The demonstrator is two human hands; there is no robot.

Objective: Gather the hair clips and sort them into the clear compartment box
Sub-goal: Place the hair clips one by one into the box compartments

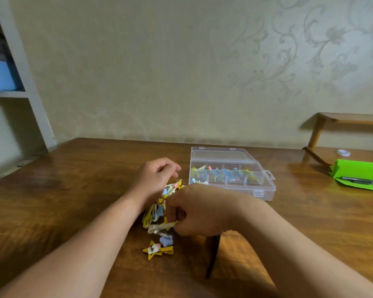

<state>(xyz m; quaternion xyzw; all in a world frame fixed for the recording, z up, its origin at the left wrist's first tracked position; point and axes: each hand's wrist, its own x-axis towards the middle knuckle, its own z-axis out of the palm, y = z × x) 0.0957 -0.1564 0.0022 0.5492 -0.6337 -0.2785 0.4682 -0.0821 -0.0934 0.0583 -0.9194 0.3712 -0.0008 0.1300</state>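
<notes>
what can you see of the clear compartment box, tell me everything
The clear compartment box looks like transparent plastic. It is rectangular and lies flat on the wooden table. Its hinged lid is open, swung back on the far side. Inside it is split into small compartments, and several hold colourful hair clips. A hang tab juts from its right side, and a latch sits on the front.

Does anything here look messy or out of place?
Only the hair clips: a jumbled heap lies loose on the table beside the open box, and one yellow star clip sits apart, nearer the person. Nothing looks broken.
</notes>
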